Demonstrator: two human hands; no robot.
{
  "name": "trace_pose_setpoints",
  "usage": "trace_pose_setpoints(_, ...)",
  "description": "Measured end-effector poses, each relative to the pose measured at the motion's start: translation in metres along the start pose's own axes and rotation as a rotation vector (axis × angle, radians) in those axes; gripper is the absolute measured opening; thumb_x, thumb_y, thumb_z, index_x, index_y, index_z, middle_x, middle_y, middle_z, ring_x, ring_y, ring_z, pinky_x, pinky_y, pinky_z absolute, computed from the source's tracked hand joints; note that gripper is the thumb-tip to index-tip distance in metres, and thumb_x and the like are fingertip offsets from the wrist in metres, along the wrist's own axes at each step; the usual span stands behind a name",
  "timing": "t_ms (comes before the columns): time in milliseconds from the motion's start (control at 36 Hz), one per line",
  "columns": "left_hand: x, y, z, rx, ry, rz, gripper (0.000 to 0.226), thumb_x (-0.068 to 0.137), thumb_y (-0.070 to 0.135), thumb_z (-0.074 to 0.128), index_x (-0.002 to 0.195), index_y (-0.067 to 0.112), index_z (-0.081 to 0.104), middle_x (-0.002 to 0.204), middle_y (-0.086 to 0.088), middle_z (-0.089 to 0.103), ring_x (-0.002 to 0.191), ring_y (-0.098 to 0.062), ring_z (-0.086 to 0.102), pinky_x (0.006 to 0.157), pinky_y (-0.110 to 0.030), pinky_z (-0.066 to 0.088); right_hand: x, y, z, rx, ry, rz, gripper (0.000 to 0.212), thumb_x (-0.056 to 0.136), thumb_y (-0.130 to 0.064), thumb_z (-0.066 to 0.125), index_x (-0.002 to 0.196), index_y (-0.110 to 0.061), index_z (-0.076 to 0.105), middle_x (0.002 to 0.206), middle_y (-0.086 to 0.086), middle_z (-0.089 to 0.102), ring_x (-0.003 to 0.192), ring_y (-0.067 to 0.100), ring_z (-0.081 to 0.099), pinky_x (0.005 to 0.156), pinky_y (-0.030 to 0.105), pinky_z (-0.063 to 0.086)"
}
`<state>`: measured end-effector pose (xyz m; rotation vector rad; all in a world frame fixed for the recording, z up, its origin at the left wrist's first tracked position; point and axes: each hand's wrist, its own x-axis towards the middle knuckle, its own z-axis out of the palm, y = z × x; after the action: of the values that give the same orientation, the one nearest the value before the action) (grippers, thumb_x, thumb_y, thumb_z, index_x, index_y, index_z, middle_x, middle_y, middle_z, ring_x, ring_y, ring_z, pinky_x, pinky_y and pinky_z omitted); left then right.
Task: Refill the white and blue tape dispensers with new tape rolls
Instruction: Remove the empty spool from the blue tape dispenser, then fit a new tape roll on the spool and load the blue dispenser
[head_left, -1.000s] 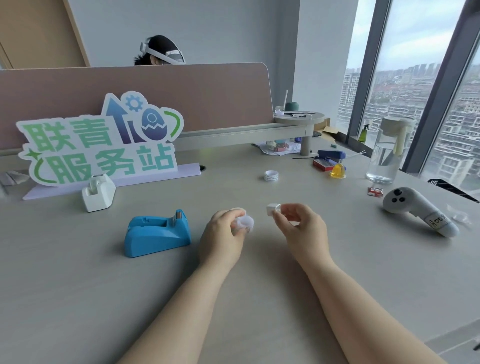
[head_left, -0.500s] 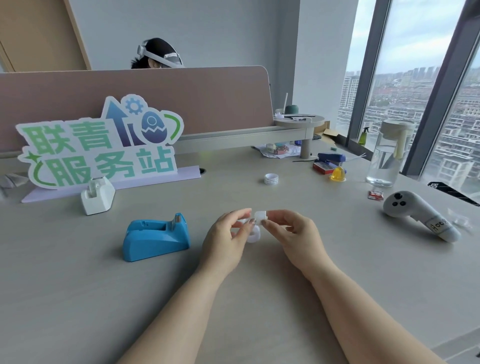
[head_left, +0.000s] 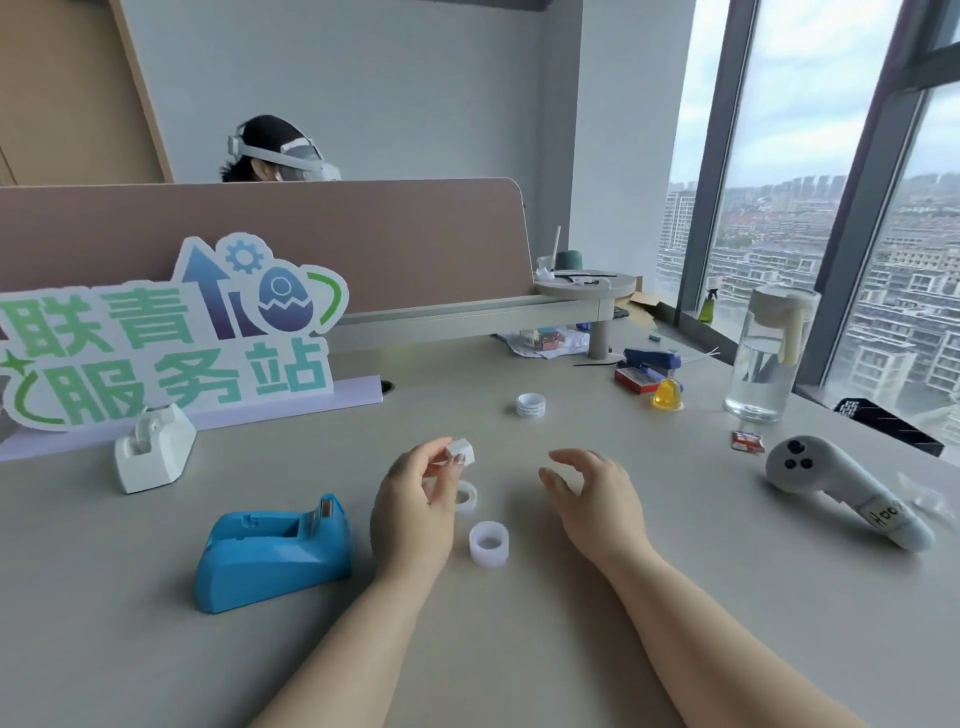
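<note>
The blue dispenser (head_left: 270, 553) sits just beside the left hand (head_left: 415, 514); the right hand (head_left: 597, 499) hangs spread, empty. Between them lies a clear tape roll (head_left: 489, 543), probably light, stiff and slick, so grip its rim. That left hand pinches a small white core (head_left: 464, 450).

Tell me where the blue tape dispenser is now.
In the head view, the blue tape dispenser stands on the table just left of the left hand, nearer the camera than the white dispenser.
</note>
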<state>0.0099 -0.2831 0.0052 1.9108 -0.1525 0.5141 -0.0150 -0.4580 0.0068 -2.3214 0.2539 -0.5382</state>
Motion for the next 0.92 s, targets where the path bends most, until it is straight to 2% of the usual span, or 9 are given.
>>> trace_pose_setpoints(139,0.026,-0.010,0.023,-0.012,0.029,-0.071,0.018,0.093,0.023,0.056,0.108,0.017,0.064,0.107,0.001,0.068,0.100,-0.018,0.061,0.081,-0.025,0.041,0.056,0.009,0.016,-0.084,0.025,0.062,0.041,0.092,-0.038,0.051,0.130,-0.023,0.053,0.136,0.000,0.052,0.127,0.023,0.043,0.099,0.032,0.037)
trace_pose_setpoints(222,0.036,-0.010,0.038,-0.016,-0.003,-0.069,0.011,0.093,0.023,0.056,0.101,0.022,0.063,0.101,0.006,0.066,0.095,-0.014,0.061,0.078,-0.021,0.039,0.085,0.008,0.030,-0.103,0.038,0.043,0.041,0.092,-0.034,0.050,0.131,-0.023,0.050,0.135,0.001,0.052,0.126,0.024,0.043,0.096,0.033,0.038)
trace_pose_setpoints(361,0.058,-0.015,0.062,0.002,-0.024,-0.053,0.016,0.092,0.027,0.057,0.105,0.023,0.064,0.104,0.006,0.066,0.093,-0.009,0.060,0.077,-0.019,0.038,0.127,0.010,0.052,-0.162,-0.007,-0.024,0.042,0.092,-0.031,0.050,0.133,-0.025,0.048,0.138,0.000,0.050,0.126,0.026,0.043,0.097,0.032,0.038)
trace_pose_setpoints(556,0.069,-0.017,0.068,0.006,-0.020,-0.047,0.007,0.091,0.029,0.058,0.093,0.035,0.057,0.099,0.012,0.065,0.092,-0.008,0.060,0.078,-0.022,0.042,0.149,0.017,0.063,-0.237,-0.047,-0.002,0.028,0.092,-0.027,0.047,0.117,-0.028,0.060,0.125,0.005,0.058,0.117,0.029,0.048,0.093,0.034,0.039)
trace_pose_setpoints(639,0.067,-0.015,0.066,-0.017,-0.012,-0.069,0.010,0.091,0.030,0.058,0.100,0.029,0.063,0.102,0.011,0.067,0.095,-0.008,0.062,0.080,-0.024,0.045,0.140,0.016,0.058,-0.206,-0.024,0.010,0.025,0.092,-0.021,0.046,0.109,-0.025,0.064,0.117,0.006,0.061,0.113,0.029,0.049,0.087,0.031,0.040)
trace_pose_setpoints(750,0.059,-0.010,0.056,-0.084,-0.007,-0.088,0.015,0.090,0.027,0.059,0.104,0.024,0.064,0.103,0.008,0.069,0.098,-0.010,0.063,0.086,-0.025,0.048,0.118,0.011,0.052,-0.079,-0.040,0.008,0.023,0.092,-0.026,0.051,0.110,-0.027,0.065,0.119,0.002,0.062,0.116,0.025,0.049,0.081,0.027,0.038)
trace_pose_setpoints(917,0.024,0.003,0.024,-0.200,0.028,-0.114,0.009,0.089,0.024,0.062,0.095,0.030,0.062,0.096,0.013,0.068,0.093,-0.002,0.064,0.076,-0.009,0.044,0.057,-0.003,0.030,0.183,-0.001,0.061,0.019,0.090,-0.032,0.058,0.106,-0.026,0.066,0.115,-0.003,0.066,0.112,0.017,0.056,0.079,0.022,0.035)
